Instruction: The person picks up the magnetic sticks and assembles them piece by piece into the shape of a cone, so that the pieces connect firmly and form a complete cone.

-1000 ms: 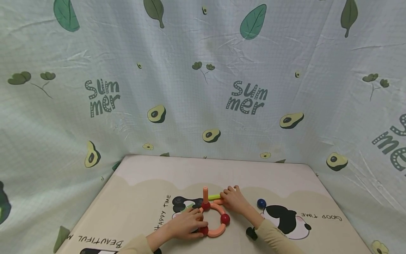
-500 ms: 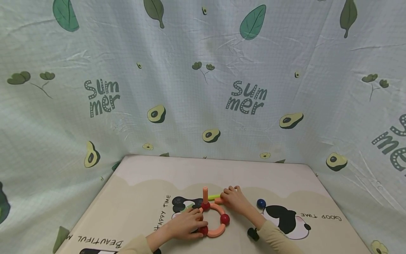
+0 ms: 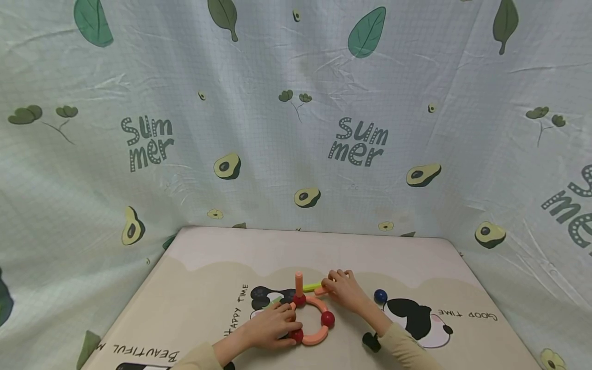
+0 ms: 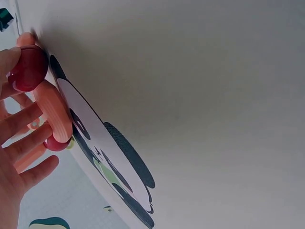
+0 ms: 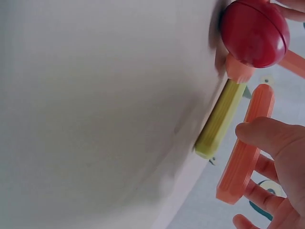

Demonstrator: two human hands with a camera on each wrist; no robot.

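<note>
A ring of curved orange sticks (image 3: 316,338) and red balls (image 3: 328,319) lies on the table, with an upright orange stick (image 3: 299,284) on its far ball. My left hand (image 3: 273,326) is at the ring's left side. In the left wrist view, its thumb and forefinger hold a red ball (image 4: 29,69), and other fingers lie along a curved orange stick (image 4: 53,109). My right hand (image 3: 346,292) pinches a straight orange stick (image 5: 245,148) between thumb and fingers, just beyond the ring. A yellow-green stick (image 5: 221,119) lies close behind it.
A blue ball (image 3: 381,296) sits right of my right hand. Near my right sleeve is a small dark piece (image 3: 371,341). The table (image 3: 208,257) has printed cartoon dogs and lettering; a patterned curtain (image 3: 268,128) hangs behind it.
The straight orange stick has shifted and turned slightly in my right hand, its near end now tilting away from the ring. My left hand and the ring have stayed put.
</note>
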